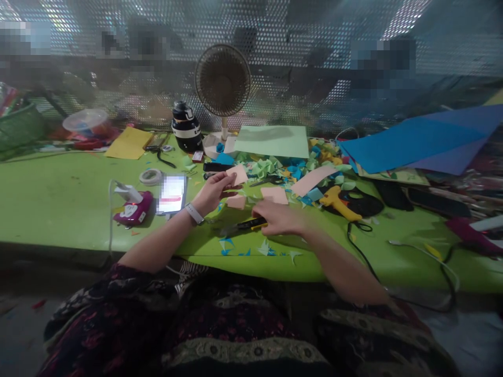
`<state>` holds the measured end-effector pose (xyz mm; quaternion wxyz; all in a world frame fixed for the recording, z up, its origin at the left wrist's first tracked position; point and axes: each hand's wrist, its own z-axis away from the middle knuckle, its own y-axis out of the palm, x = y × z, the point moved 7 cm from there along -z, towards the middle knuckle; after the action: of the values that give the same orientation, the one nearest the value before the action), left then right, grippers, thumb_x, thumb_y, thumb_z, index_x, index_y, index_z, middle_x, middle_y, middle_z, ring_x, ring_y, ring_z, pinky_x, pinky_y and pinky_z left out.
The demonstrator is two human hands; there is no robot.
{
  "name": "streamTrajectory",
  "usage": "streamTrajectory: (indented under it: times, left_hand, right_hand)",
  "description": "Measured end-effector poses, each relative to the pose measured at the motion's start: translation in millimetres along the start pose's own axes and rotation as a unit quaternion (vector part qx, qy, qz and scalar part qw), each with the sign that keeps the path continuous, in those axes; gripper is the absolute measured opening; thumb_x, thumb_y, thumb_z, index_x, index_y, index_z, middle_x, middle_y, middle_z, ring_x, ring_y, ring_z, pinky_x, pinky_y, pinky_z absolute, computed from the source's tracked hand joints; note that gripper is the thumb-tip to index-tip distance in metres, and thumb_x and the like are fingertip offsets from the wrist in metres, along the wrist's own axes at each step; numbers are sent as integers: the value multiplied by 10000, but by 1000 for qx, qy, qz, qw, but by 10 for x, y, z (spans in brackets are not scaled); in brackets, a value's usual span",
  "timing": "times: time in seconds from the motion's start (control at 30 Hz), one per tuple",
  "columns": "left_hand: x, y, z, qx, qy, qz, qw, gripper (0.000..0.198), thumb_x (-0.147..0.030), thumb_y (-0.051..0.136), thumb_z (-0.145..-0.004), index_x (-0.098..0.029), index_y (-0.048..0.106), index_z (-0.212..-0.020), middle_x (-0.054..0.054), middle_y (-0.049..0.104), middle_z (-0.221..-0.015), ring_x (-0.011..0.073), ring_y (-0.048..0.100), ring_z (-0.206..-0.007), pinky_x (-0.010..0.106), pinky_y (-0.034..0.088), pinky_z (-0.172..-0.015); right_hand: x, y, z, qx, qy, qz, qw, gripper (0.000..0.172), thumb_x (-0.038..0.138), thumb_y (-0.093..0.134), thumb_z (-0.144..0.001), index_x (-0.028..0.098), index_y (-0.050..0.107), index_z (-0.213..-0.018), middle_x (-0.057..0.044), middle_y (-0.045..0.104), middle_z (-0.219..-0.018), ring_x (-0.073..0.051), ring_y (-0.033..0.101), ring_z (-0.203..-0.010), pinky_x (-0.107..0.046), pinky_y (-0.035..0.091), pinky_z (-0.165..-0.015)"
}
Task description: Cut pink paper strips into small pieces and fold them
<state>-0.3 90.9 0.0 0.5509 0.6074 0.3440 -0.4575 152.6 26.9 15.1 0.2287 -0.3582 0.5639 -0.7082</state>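
My left hand (217, 189) pinches a small pale pink paper piece (238, 175) between thumb and fingers. My right hand (278, 217) is closed around the black and yellow handles of a pair of scissors (251, 224); their blades point left, low over the table, and are blurred. Between the hands lie two more pink paper pieces, one square piece (275, 195) by my right knuckles and one smaller piece (236, 202) below my left fingers. A long pink paper strip (314, 179) lies farther right. Blue and green paper scraps (267, 248) are scattered near the table's front edge.
Behind the hands are a heap of paper curls (267, 168), a green sheet (275, 140), a stapler (216, 167), a bottle (186, 128) and a fan (222, 81). A phone (172, 195) and a purple power strip (133, 209) sit left; a yellow glue gun (340, 203) lies right.
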Motion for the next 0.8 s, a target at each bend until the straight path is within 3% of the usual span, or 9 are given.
streamTrajectory:
  times: [0.23, 0.37, 0.47, 0.53, 0.63, 0.8]
  left_hand:
    - [0, -29, -27, 3, 12, 3, 1000, 455, -467, 862, -667, -173, 522, -741, -20, 649, -767, 161, 740, -817, 205, 530, -635]
    - [-7, -45, -42, 3, 29, -12, 1000, 438, -486, 849, -676, -165, 554, -705, -31, 613, -730, 104, 673, -717, 213, 534, -671]
    - [-13, -42, -47, 8, 35, -9, 999, 417, -476, 850, -677, -162, 577, -693, -34, 590, -704, 85, 628, -681, 219, 537, -683]
    - [-8, -40, -50, 13, 35, 0, 999, 416, -470, 865, -656, -161, 592, -704, -32, 599, -713, 90, 636, -701, 224, 545, -702]
    - [2, -37, -56, 18, 36, 11, 999, 432, -476, 876, -635, -156, 594, -704, -28, 616, -727, 92, 652, -715, 223, 550, -711]
    - [-1, -11, -50, 27, 35, 13, 999, 432, -473, 873, -645, -150, 590, -697, -24, 620, -715, 102, 671, -719, 217, 544, -689]
  right_hand:
    - [30, -291, 105, -70, -33, -63, 995, 239, 145, 629, -685, 200, 574, -911, -64, 613, -924, -226, 563, -849, -332, 440, -714]
    - [-179, -671, 331, -232, -7, -100, 968, 264, 151, 597, -720, 217, 571, -974, -60, 622, -978, -227, 595, -869, -341, 471, -754]
    - [-435, -905, 538, -379, 68, -27, 923, 251, 171, 598, -713, 230, 570, -956, -65, 623, -946, -261, 597, -886, -384, 476, -795]
    - [-558, -970, 623, -432, 103, 37, 895, 255, 156, 587, -696, 236, 565, -937, -73, 626, -935, -284, 593, -919, -412, 466, -834]
    - [-663, -967, 644, -451, 131, 102, 877, 250, 141, 561, -705, 237, 561, -936, -83, 632, -933, -296, 585, -936, -431, 451, -859]
    - [-642, -918, 595, -438, 127, 143, 879, 266, 129, 555, -706, 231, 562, -952, -94, 645, -955, -306, 584, -964, -432, 445, -861]
